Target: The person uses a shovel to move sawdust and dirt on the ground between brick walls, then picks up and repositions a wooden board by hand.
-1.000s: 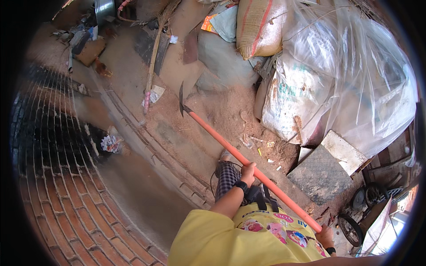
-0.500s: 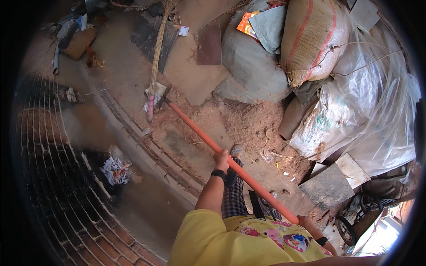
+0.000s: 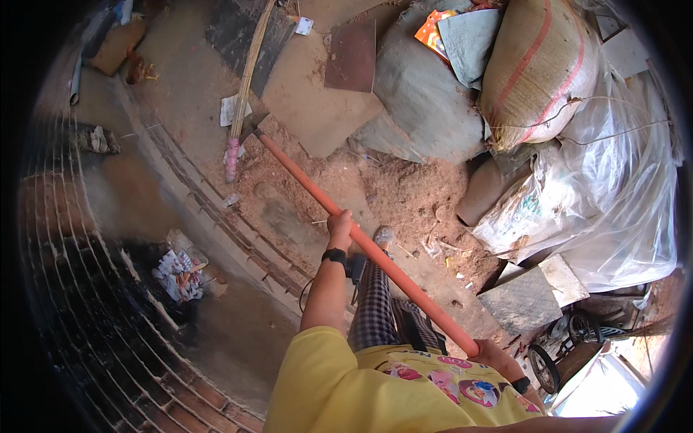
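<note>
A long hoe with an orange handle (image 3: 401, 278) slants from my waist to the far left. Its thin dark blade (image 3: 258, 130) sits across the far end, close to the ground. Midway along the handle, my left hand (image 3: 340, 229) is wrapped round it. My right hand (image 3: 489, 353) grips the near end beside my hip, its fingers partly hidden. Beside the blade lies a straw broom (image 3: 249, 83) with a pink-wrapped end (image 3: 232, 160). Loose brown debris (image 3: 404, 191) covers the ground right of the handle.
Stuffed sacks (image 3: 541, 72) and clear plastic sheeting (image 3: 613, 180) are piled on the right, with board pieces (image 3: 521, 303) below. A wheeled frame (image 3: 543, 368) stands at lower right. A brick wall (image 3: 108, 325) curves along the left. A brown chicken (image 3: 136, 68) is at upper left.
The hoe's blade has shifted up and slightly left in view, away from the broom's wrapped end. My left hand has moved the same way. Both hands keep their hold.
</note>
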A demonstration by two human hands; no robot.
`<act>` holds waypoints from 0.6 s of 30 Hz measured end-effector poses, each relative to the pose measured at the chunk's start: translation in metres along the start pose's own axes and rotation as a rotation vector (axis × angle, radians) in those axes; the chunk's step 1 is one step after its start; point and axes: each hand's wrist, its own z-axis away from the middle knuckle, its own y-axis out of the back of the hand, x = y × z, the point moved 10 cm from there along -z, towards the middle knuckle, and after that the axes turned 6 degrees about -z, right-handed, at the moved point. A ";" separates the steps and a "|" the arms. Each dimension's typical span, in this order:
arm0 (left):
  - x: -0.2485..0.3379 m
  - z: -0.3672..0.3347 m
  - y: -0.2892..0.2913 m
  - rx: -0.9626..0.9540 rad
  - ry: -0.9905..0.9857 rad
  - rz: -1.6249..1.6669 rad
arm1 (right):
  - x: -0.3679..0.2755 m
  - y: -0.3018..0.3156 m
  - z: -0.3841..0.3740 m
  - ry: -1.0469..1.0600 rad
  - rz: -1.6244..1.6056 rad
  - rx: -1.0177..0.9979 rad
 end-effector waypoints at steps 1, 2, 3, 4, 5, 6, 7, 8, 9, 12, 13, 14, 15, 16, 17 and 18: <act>0.000 0.006 -0.002 0.030 0.019 0.030 | 0.007 -0.001 0.010 -0.006 0.003 -0.003; 0.002 0.011 -0.006 0.050 0.033 0.066 | 0.015 0.004 0.023 0.013 0.043 0.048; 0.001 0.011 -0.009 0.018 0.018 0.005 | 0.026 0.009 0.037 0.030 0.083 0.100; -0.007 0.018 -0.013 0.007 0.021 0.007 | 0.047 0.010 0.053 -0.011 0.069 0.124; -0.015 0.025 -0.014 0.007 0.004 0.012 | 0.071 0.014 0.067 -0.046 0.057 0.143; -0.024 0.033 -0.015 0.005 -0.012 0.016 | 0.093 0.015 0.083 -0.079 0.137 0.135; -0.043 0.043 -0.019 0.018 0.039 0.019 | 0.113 0.017 0.104 -0.120 0.215 0.134; -0.073 0.040 -0.019 -0.002 0.031 0.125 | 0.123 0.020 0.123 -0.117 0.228 0.136; -0.092 0.064 -0.034 -0.001 0.055 0.162 | 0.143 0.024 0.144 -0.212 0.232 0.179; -0.157 0.116 -0.086 -0.156 0.069 0.179 | 0.205 0.041 0.210 -0.404 0.210 0.321; -0.177 0.134 -0.087 -0.098 0.110 0.183 | 0.221 0.050 0.224 -0.399 0.286 0.370; -0.199 0.152 -0.087 -0.038 0.152 0.193 | 0.237 0.058 0.238 -0.397 0.364 0.420; -0.218 0.166 -0.099 -0.099 0.143 0.154 | 0.262 0.063 0.253 -0.442 0.386 0.461; -0.240 0.180 -0.109 -0.131 0.200 0.080 | 0.276 0.067 0.268 -0.460 0.420 0.508; -0.252 0.205 -0.121 -0.192 0.283 0.084 | 0.297 0.069 0.281 -0.535 0.510 0.555; -0.265 0.226 -0.145 -0.267 0.377 0.188 | 0.317 0.064 0.298 -0.623 0.584 0.618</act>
